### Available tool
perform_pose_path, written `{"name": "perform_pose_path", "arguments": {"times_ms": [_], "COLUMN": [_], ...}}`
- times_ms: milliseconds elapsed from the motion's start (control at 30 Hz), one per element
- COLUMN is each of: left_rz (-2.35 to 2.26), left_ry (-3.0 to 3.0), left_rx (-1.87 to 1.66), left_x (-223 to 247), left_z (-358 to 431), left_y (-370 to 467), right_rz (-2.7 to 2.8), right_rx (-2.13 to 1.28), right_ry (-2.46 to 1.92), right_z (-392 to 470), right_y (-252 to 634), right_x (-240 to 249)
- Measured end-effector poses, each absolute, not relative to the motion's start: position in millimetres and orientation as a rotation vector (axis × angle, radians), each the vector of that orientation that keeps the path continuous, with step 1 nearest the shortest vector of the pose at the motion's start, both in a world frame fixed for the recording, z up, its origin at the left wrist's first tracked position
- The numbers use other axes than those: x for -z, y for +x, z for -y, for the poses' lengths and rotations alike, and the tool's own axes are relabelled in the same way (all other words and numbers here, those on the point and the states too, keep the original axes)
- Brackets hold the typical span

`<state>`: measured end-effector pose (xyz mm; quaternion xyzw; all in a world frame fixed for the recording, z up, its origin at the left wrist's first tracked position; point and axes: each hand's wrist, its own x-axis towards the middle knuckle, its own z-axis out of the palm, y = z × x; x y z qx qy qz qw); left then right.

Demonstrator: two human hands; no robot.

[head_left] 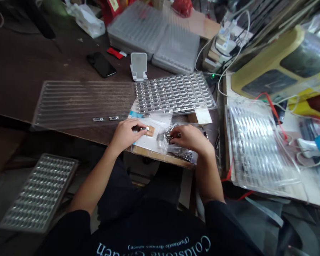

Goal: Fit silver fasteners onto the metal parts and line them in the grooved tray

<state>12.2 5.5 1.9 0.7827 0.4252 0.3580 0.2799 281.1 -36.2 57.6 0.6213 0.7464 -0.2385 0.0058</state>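
Note:
My left hand (126, 134) pinches a small metal connector (144, 128) between thumb and fingers, above a tan block (150, 131) on white paper. My right hand (190, 138) is at a clear plastic bag (162, 143) of small metal parts (185, 154). Its fingers are bent together among the parts; whatever they grip is too small to make out. Behind the hands lies a clear tray (211, 101) filled with rows of connectors (173, 93). To its left, a ribbed clear tray (82, 101) carries two connectors (98, 119) along its near edge.
A phone (101, 64), a white stand (139, 66) and stacked clear trays (176, 49) are farther back. Another filled tray (40, 193) sits low at left. On the right are more trays (256, 142), cables and a yellow-framed machine (272, 67).

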Motion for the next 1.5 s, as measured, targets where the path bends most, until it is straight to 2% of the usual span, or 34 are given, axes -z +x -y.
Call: {"name": "perform_pose_path", "arguments": {"times_ms": [433, 633, 800, 1000, 1200, 1400, 1500], "left_rz": [-1.111, -1.284, -1.255, -1.276, -1.286, -1.313, -1.319], "left_ry": [2.129, 1.798, 1.877, 1.908, 1.913, 1.921, 1.926], "left_rx": [-0.924, -1.204, -1.213, -1.208, -1.203, -1.167, -1.167], "left_x": [-1.6, 1.0, -0.8, -4.0, -3.7, -3.9, -3.8], "left_z": [-4.0, -4.8, -4.9, -2.7, -3.8, -3.7, -3.4], "left_y": [14.2, 11.9, 11.7, 12.9, 12.3, 12.2, 13.0], "right_rz": [-2.742, -2.811, -2.913, -2.804, -2.907, -2.812, -2.847], "right_rx": [0.973, 0.987, 0.987, 0.593, 0.792, 0.408, 0.517], "right_ry": [1.962, 2.001, 1.905, 1.897, 1.912, 1.764, 1.736], "right_z": [32.4, 26.8, 21.3, 22.0, 16.5, 27.8, 28.6], "right_y": [272.9, 233.7, 209.3, 200.8, 204.8, 195.6, 197.5], "right_x": [-61.8, -44.6, -30.3, -20.8, -16.1, -20.2, -22.8]}}
